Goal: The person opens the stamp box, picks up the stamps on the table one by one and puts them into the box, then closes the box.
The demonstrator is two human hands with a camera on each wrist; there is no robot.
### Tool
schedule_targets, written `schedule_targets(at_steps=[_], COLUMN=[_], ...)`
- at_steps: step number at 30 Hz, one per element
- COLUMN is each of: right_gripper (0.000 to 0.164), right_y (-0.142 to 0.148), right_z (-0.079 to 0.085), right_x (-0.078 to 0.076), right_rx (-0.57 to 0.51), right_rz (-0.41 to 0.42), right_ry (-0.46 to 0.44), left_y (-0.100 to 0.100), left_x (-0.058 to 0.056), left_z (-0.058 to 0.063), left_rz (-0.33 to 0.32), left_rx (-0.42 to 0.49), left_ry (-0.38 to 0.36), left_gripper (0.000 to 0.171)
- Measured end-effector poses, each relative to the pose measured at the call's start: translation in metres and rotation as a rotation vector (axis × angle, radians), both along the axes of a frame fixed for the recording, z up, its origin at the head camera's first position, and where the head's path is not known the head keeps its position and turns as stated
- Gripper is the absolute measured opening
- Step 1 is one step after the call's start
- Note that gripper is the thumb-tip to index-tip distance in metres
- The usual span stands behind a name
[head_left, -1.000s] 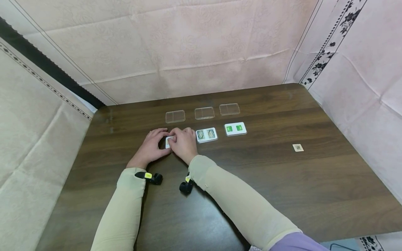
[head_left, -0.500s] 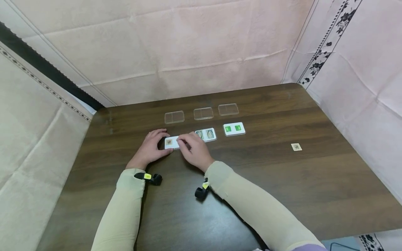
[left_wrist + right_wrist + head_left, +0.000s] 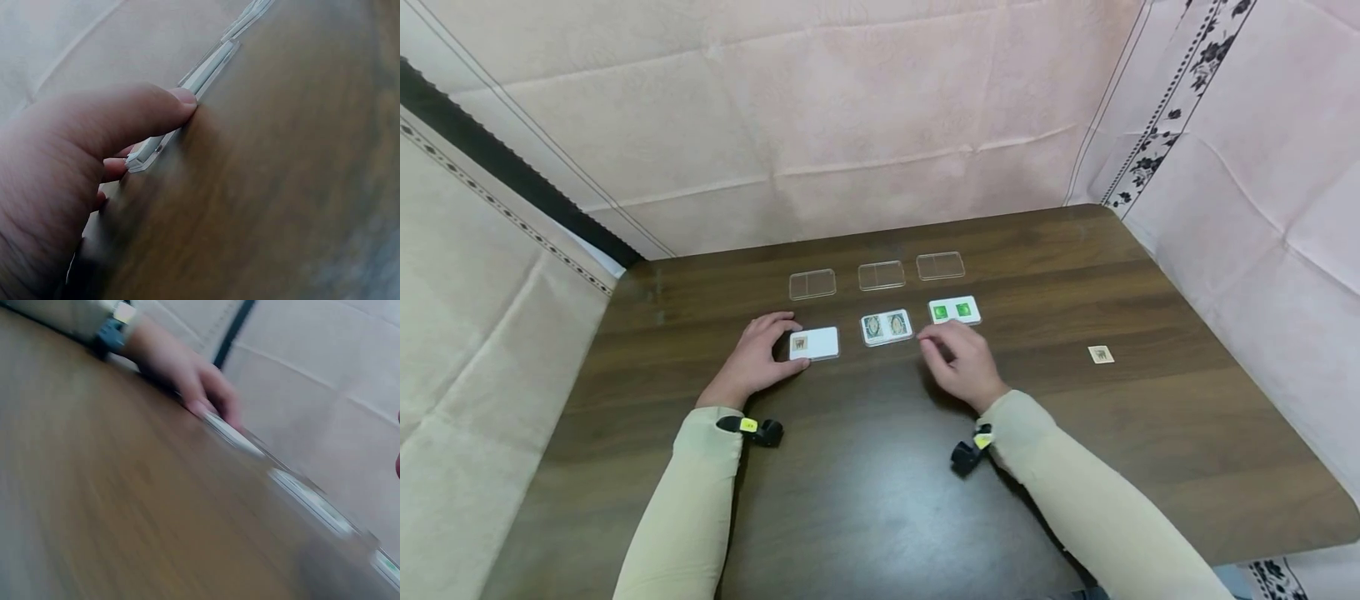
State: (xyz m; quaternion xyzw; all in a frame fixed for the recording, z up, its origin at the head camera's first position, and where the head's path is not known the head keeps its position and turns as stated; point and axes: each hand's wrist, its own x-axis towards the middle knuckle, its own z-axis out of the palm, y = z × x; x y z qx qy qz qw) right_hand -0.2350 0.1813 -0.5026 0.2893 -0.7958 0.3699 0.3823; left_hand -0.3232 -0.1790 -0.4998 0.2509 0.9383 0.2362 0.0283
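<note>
My left hand holds a flat white case on the table by its left end, with the thumb on the near edge and fingers behind. A small brown animal picture lies on its left half; the right half is plain white. In the left wrist view the thumb presses the rim of that case. My right hand hovers over the table, fingers loosely bent, nothing visible in them. It is nearest to a case with two green pictures. Between the hands lies a case with two oval pictures.
Three clear lids lie in a row behind the cases. One small square picture piece lies apart at the right on the brown wooden table. Pale patterned cloth hangs behind the table.
My right hand has left the left-hand case and moved right, past the middle case, uncovering both. The left hand has stayed at its case.
</note>
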Motion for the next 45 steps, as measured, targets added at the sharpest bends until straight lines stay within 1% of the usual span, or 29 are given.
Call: schedule_targets(at_steps=[7,11,14,17,19,23,27,31,34,37,45], right_gripper=[0.016,0.017,0.016,0.014,0.013,0.013,0.022,0.03,0.034,0.034,0.025], right_y=[0.077,0.117,0.146,0.175,0.194,0.227,0.25,0.261,0.263,0.262,0.259], right_z=[-0.006,-0.005,-0.004,-0.005,-0.005,-0.006,-0.007,-0.007,-0.004,-0.002,0.002], right_x=[0.007,0.014,0.021,0.029,0.035,0.05,0.061,0.065,0.064,0.062,0.061], right_rx=[0.006,-0.026,-0.031,-0.007,0.01,0.03,0.052,0.152,0.25,0.299,0.331], right_rz=[-0.198,-0.301,-0.369,-0.427,-0.447,-0.426,-0.387,-0.361,-0.337,-0.328,-0.329], right_ry=[0.033,0.033,0.023,-0.015,-0.068,-0.201,-0.345,-0.507,-0.59,-0.623,-0.624], left_y=[-0.003,-0.003,-0.002,-0.001,0.0,0.001,0.001,0.002,0.002,0.002,0.002], left_x=[0.0,0.001,0.002,0.003,0.004,0.004,0.004,0.004,0.003,0.003,0.001], left_z=[-0.003,0.001,0.003,0.003,0.003,0.004,0.003,0.002,0.003,0.004,0.002], left_rz=[0.005,0.008,0.008,0.008,0.008,0.007,0.004,-0.003,-0.002,0.002,0.017], left_rx=[0.0,-0.004,-0.008,-0.012,-0.009,-0.005,-0.007,-0.01,-0.006,0.001,-0.003], left_ry=[0.002,-0.006,-0.013,-0.018,-0.02,-0.022,-0.015,0.0,-0.002,-0.008,-0.018], left_gripper=[0.065,0.065,0.064,0.064,0.064,0.064,0.063,0.062,0.062,0.063,0.064])
